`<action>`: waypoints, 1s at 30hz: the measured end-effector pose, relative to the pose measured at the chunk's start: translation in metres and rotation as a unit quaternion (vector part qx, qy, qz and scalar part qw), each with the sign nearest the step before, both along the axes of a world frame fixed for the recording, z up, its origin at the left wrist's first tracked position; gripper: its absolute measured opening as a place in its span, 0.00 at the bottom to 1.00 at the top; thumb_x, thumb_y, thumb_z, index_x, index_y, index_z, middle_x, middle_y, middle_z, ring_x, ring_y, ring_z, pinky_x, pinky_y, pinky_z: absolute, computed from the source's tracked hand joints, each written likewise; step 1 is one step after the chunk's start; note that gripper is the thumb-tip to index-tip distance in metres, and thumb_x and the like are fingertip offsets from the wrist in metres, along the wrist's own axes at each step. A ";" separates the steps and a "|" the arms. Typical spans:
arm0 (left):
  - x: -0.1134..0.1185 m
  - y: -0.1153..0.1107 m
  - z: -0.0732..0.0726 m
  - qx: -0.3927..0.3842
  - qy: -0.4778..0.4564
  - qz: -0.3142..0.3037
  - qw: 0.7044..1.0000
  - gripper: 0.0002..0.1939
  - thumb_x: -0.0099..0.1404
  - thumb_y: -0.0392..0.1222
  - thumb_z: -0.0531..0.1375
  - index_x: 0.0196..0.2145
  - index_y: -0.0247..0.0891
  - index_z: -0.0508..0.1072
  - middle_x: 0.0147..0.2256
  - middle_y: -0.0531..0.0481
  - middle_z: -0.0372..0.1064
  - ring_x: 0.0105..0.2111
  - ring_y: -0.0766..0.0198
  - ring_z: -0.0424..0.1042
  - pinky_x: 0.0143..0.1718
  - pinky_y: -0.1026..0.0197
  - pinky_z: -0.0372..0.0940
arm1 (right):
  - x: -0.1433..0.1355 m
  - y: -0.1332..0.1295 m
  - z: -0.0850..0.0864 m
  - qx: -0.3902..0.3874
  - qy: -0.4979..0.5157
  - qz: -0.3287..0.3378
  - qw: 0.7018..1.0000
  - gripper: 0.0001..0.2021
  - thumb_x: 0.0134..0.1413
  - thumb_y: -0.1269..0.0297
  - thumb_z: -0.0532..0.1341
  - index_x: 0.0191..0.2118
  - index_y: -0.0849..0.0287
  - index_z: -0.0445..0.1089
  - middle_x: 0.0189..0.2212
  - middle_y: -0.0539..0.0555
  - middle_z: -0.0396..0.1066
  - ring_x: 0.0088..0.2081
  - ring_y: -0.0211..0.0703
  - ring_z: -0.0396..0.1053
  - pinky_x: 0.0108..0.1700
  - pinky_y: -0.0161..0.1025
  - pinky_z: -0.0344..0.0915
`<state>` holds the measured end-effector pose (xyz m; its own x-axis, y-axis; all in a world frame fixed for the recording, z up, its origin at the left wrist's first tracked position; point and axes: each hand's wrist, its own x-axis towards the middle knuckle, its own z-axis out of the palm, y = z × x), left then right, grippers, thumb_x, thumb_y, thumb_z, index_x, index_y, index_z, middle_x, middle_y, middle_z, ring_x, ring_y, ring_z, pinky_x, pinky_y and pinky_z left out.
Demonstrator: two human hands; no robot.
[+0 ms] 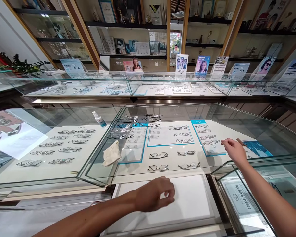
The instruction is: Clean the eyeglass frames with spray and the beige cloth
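Just beyond the left grip (156, 193): eyeglasses (158, 169)

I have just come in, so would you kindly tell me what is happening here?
The person's left hand, loosely curled, is over a white rectangular panel; the right hand is over a clear glass display counter. I can make out nothing held in either. Thin-rimmed dark eyeglasses lie inside it, and a cream cloth rests on top.

Upright cards (201, 65) line the far glass counter (88, 100) (a leafy plant (26, 64) stands left).
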<state>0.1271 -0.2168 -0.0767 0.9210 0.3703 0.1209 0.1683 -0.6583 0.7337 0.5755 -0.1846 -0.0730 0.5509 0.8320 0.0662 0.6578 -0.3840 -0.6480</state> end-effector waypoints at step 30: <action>-0.035 0.304 0.073 0.321 0.295 0.250 0.865 0.08 0.61 0.45 0.62 0.32 0.40 0.79 0.43 0.40 0.81 0.52 0.46 0.66 0.57 0.45 0.53 | 0.005 0.004 -0.010 0.046 0.001 0.021 0.999 0.22 0.58 0.39 0.58 0.26 0.52 0.71 0.23 0.50 0.75 0.26 0.46 0.66 0.30 0.41 0.55</action>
<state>0.0919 0.0873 -0.0038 0.6371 0.7707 0.0128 0.7696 -0.6351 -0.0666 0.5807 -0.1811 -0.0825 0.5161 0.8447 0.1420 0.6712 -0.2958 -0.6797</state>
